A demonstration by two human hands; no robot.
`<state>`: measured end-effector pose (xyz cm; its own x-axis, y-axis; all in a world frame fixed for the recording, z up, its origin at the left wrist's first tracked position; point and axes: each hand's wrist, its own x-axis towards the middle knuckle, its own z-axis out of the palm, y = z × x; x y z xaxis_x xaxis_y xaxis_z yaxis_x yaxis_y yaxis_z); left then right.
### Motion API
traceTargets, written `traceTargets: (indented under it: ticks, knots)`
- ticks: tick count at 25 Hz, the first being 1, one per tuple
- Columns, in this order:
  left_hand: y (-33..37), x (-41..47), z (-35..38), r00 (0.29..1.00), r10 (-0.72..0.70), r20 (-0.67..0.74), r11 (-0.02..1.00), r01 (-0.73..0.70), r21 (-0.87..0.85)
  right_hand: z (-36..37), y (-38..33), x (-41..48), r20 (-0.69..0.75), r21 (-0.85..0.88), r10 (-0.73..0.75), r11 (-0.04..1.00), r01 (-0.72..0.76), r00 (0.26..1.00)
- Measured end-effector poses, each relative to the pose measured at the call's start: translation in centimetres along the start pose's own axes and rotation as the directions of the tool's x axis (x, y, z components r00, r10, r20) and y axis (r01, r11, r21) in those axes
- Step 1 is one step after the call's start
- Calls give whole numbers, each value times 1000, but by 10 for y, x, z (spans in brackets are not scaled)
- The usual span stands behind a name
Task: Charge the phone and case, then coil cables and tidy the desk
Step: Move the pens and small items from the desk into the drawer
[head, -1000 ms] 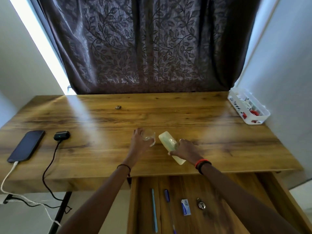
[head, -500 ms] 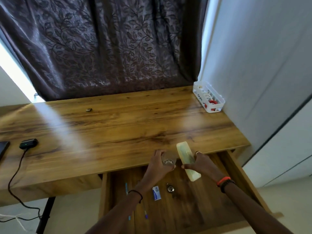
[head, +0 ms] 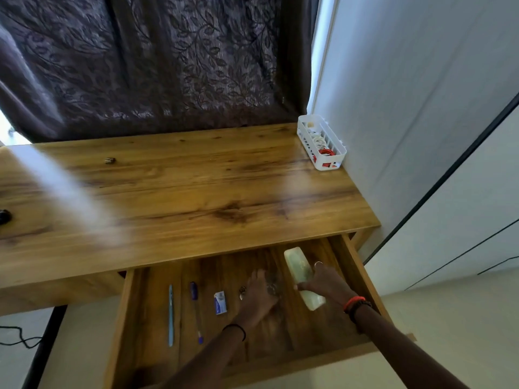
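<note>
Desk: cables coiled in basket, far right corner.
Drawer: open; your right hand grips pale box; left hand over clear thing, grip unclear.
To do: likely release both, shut drawer.

Daylight enters left of the curtain, casting a glare streak across my desk. Drawer dim. My left hand motion-blurred; frame edges bowed.

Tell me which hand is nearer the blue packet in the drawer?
Left. The left hand, holding a clear object, is just right of the blue packet; the right hand is farther right, holding the pale case.
</note>
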<state>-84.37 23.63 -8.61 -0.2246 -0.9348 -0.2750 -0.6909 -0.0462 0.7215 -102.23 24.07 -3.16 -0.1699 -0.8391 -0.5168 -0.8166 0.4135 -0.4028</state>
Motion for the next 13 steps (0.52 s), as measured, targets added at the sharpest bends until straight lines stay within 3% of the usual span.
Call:
traceTargets:
  ticks: [5, 13]
  knots:
    - [-1, 4, 12, 999, -17, -39, 1000, 17, -9, 5, 10, 16, 46, -23, 16, 1000, -15, 999]
    - [-5, 2, 6, 1000, 6, -30, 1000, -7, -15, 20, 12, 33, -36, -66, 118, 991, -120, 992]
